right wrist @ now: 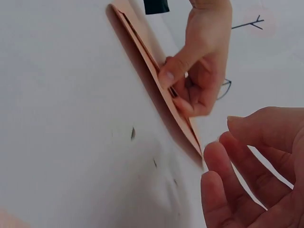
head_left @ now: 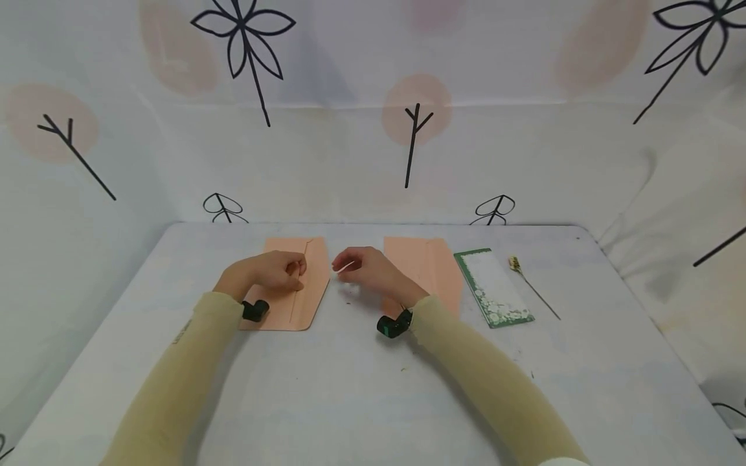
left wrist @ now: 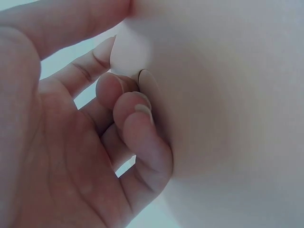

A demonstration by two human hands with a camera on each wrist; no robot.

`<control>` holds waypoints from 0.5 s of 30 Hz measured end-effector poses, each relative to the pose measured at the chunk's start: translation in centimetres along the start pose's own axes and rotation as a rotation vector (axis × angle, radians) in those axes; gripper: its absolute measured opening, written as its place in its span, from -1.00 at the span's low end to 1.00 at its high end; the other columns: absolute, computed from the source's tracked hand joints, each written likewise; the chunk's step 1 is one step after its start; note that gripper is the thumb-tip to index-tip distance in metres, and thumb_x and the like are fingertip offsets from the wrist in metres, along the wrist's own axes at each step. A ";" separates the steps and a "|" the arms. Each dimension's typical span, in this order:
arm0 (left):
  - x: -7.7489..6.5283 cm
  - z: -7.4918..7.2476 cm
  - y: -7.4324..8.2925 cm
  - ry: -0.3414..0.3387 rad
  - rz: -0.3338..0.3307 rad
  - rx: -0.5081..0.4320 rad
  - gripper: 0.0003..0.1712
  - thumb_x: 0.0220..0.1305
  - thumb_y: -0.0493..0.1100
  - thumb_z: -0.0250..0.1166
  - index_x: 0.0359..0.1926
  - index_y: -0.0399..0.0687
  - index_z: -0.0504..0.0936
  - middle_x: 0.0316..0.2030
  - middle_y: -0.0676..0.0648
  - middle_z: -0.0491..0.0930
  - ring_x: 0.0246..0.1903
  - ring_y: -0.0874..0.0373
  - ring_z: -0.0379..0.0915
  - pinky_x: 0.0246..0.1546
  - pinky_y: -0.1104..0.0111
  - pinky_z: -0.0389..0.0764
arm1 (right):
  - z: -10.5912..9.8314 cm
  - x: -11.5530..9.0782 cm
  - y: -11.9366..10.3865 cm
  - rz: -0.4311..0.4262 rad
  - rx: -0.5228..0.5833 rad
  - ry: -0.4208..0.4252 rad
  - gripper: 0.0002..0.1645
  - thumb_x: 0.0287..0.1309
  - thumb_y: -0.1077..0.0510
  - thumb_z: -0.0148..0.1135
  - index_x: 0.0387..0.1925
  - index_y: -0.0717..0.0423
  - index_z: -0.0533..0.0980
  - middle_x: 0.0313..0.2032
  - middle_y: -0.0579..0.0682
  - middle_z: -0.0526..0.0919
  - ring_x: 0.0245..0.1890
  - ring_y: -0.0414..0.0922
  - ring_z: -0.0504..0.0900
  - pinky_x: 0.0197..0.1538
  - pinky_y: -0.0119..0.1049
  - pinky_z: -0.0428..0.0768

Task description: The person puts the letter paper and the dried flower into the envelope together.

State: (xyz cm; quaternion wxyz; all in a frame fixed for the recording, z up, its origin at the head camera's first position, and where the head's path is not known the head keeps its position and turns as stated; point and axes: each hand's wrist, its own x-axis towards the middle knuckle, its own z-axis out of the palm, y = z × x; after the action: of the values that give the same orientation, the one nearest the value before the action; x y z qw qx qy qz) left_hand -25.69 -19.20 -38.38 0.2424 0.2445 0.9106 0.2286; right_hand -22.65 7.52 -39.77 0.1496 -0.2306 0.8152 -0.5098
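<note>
Under my left hand [head_left: 267,270] lies a peach envelope [head_left: 311,285] on the left of the table. The fingers of that hand are curled and pinch the envelope at its seam; in the right wrist view the thumb rests on the envelope [right wrist: 142,61] near its parted edge. My right hand [head_left: 373,270] hovers just right of this envelope, its fingers loosely bent, with nothing seen between them. Part of a second peach envelope [head_left: 418,259] is hidden behind the right hand and forearm. In the left wrist view the envelope [left wrist: 218,118] is close and blurred.
Right of the second envelope lies a white card with a green floral border [head_left: 498,285]. Beside it is a dried flower [head_left: 514,263] on a thin stem. Small dark bits [right wrist: 133,133] lie scattered on the white table [head_left: 326,401]. A patterned cloth [head_left: 338,155] hangs behind.
</note>
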 end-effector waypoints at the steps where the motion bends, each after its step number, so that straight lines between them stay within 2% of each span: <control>1: 0.0 0.0 0.0 0.000 0.000 -0.005 -0.74 0.20 -0.14 0.37 -0.19 -0.05 0.46 -0.49 -0.01 0.32 -0.45 0.11 0.28 -0.36 0.28 0.26 | -0.3 -0.2 0.1 0.007 -0.014 0.012 -0.74 0.24 0.25 0.31 -0.03 0.08 0.61 -0.05 -0.10 0.66 -0.06 -0.18 0.63 -0.06 -0.27 0.54; 8: -0.1 0.1 -0.2 -0.004 -0.005 -0.027 -0.74 0.21 -0.13 0.37 -0.19 -0.06 0.46 -0.49 -0.02 0.31 -0.45 0.10 0.27 -0.37 0.27 0.26 | -2.4 -1.7 0.5 0.043 -0.082 0.110 -0.76 0.23 0.22 0.33 -0.05 0.11 0.62 -0.09 -0.09 0.66 -0.07 -0.12 0.62 -0.13 -0.23 0.56; 11: 0.0 0.1 -0.2 0.001 -0.009 -0.021 -0.74 0.21 -0.13 0.37 -0.20 -0.05 0.46 -0.50 -0.01 0.31 -0.45 0.11 0.27 -0.37 0.28 0.26 | -3.3 -2.4 1.1 0.068 -0.086 0.135 -0.75 0.25 0.21 0.32 -0.05 0.16 0.60 -0.09 -0.06 0.63 -0.08 -0.10 0.60 -0.12 -0.23 0.58; 15: 0.0 0.1 -0.1 0.007 -0.020 0.000 -0.74 0.22 -0.11 0.38 -0.19 -0.03 0.46 -0.50 -0.01 0.31 -0.45 0.10 0.27 -0.37 0.29 0.25 | -4.4 -3.3 2.0 0.105 -0.102 0.162 -0.79 0.28 0.18 0.30 -0.08 0.13 0.59 -0.10 -0.04 0.61 -0.12 -0.08 0.58 -0.15 -0.21 0.58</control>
State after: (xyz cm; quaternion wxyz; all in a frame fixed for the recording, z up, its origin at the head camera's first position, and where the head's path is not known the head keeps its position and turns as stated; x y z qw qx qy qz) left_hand -25.69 -19.24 -38.56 0.2417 0.2344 0.9138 0.2271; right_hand -22.35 13.33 -39.62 0.0976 -0.1531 0.8604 -0.4762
